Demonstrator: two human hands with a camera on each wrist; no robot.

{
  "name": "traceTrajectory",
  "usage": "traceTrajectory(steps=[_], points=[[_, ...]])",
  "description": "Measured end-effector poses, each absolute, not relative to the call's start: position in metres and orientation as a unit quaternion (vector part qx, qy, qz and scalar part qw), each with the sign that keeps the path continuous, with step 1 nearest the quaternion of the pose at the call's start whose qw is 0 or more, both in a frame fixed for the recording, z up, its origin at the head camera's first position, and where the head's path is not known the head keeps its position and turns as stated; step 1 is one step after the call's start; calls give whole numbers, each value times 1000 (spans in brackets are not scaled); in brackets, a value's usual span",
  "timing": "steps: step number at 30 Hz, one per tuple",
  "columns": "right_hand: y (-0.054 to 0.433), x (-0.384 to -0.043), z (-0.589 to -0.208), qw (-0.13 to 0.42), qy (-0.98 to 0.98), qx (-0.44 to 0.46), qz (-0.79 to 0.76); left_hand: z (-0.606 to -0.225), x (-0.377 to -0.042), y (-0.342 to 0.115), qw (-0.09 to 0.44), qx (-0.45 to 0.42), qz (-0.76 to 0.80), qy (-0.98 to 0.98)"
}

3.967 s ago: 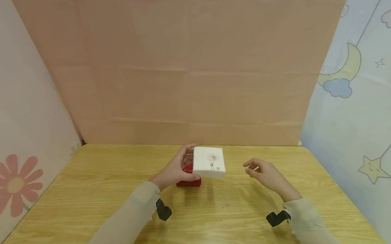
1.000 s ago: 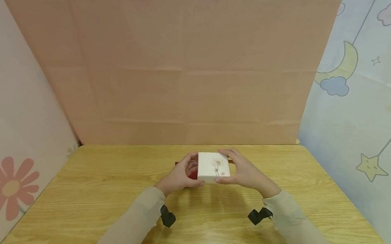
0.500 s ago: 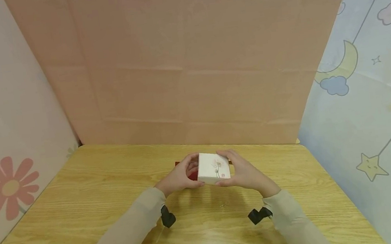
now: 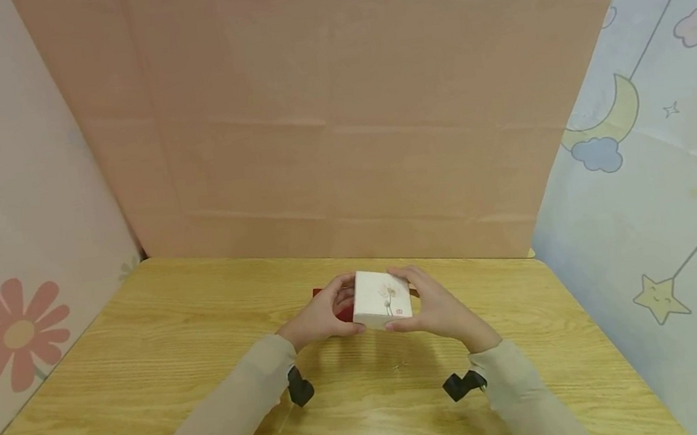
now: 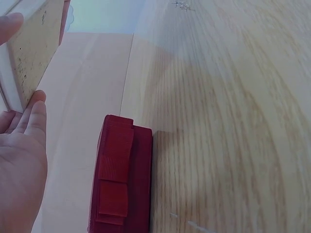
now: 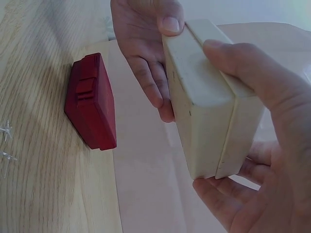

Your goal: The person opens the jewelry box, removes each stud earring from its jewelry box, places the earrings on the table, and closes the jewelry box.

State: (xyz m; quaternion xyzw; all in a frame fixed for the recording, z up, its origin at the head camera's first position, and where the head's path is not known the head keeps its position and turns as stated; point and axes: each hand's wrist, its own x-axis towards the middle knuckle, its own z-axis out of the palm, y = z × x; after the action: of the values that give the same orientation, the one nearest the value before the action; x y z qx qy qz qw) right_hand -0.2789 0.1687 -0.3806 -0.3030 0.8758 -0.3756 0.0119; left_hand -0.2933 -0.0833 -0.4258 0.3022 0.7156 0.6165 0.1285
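A small white lidded box (image 4: 373, 293) with a flower printed on top is held up over the table between both hands. My left hand (image 4: 318, 318) grips its left side, thumb along the front edge and fingers behind. On the opposite side my right hand (image 4: 443, 314) holds it, and in the right wrist view the right thumb lies by the seam between lid and base of the white box (image 6: 206, 111). The lid sits on the base, with only a thin seam line. Scuff marks dot the underside of the white box (image 5: 36, 53) in the left wrist view.
Below and behind the hands, a red box with a ribbon bow (image 6: 92, 104) stands on the wooden table (image 4: 213, 294). Tiny shiny star-like pieces (image 6: 7, 130) lie on the wood nearer the person. A pink-brown backdrop (image 4: 320, 103) rises at the table's far edge.
Over four seconds my right hand has come in from the right and taken hold of the white box, which the left hand held alone. During the last second the box has tilted slightly.
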Motion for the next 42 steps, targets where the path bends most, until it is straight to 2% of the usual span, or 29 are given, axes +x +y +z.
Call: traceTrajectory(steps=[16,30,42], points=[[172,-278,-374,9,869,-295,-397,-423,-293,-85,130,305,617,714],[195,-285,-355,-30,871,-274,-407,-421,-295,-88,133,284,628,712],[218,-302,-357,-48,888,-220,-401,-420,-292,-90,128,282,622,719]])
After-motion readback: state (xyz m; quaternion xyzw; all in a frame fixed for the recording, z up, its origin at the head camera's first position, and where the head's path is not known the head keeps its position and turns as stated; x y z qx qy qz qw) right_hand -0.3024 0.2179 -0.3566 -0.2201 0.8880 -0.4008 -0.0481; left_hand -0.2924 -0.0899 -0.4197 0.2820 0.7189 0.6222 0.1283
